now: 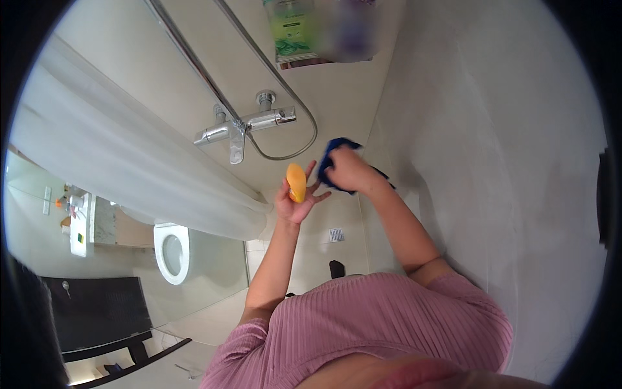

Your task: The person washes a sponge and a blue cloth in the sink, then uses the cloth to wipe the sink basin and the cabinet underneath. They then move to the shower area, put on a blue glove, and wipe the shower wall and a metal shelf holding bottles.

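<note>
My left hand (pixel 297 206) holds a rounded yellow-orange object (pixel 297 181), possibly a bottle, between thumb and palm, with the other fingers spread. Just right of it, my right hand (pixel 346 167) grips a dark blue cloth (pixel 330 170), bunched around the fingers and slightly blurred. A loose edge of the cloth shows beyond the wrist. Both hands are in front of my body, below a chrome shower mixer (pixel 262 120) fixed to the beige wall. Its metal hose (pixel 315 127) loops down above my hands, apart from them.
A white shower curtain (pixel 141 146) hangs on the left, with a toilet (pixel 172 253) beyond it. Overhead, a green package (pixel 292 34) and a blurred purple item (pixel 351 34) sit on a wall shelf. A grey wall (pixel 495 170) borders my right side. Below are a floor drain (pixel 336 235) and dark footwear (pixel 336 269).
</note>
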